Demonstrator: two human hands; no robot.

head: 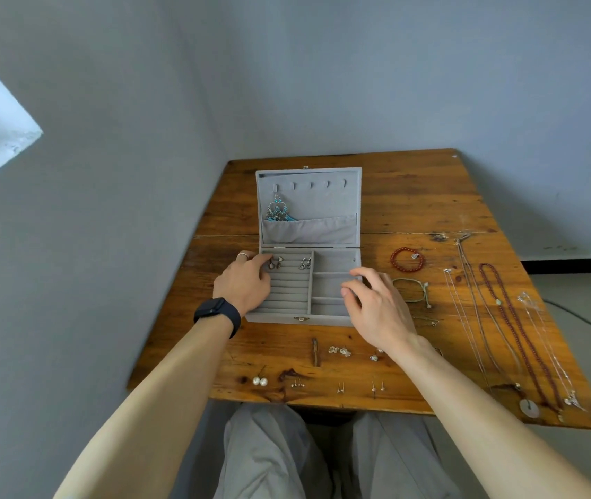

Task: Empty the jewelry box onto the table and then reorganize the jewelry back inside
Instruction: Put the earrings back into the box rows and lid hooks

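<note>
Seemingly mid-refill, I have my left hand (247,282) at the small earrings (275,262) in the open jewelry box (322,320) on the bench (412,196), grip unclear, right hand (373,300) relaxed above; next needs a fine pinch.

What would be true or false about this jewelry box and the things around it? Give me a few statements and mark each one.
1. The jewelry box sits with its lid open. True.
2. The red bead bracelet lies inside the box. False: it lies on the table, to the right of the box.
3. A blue earring hangs from a hook in the lid. True.
4. The pearl earrings sit in a box compartment. False: they lie on the table near its front edge.
5. There is a dark watch on the wrist of the left hand. True.
</note>
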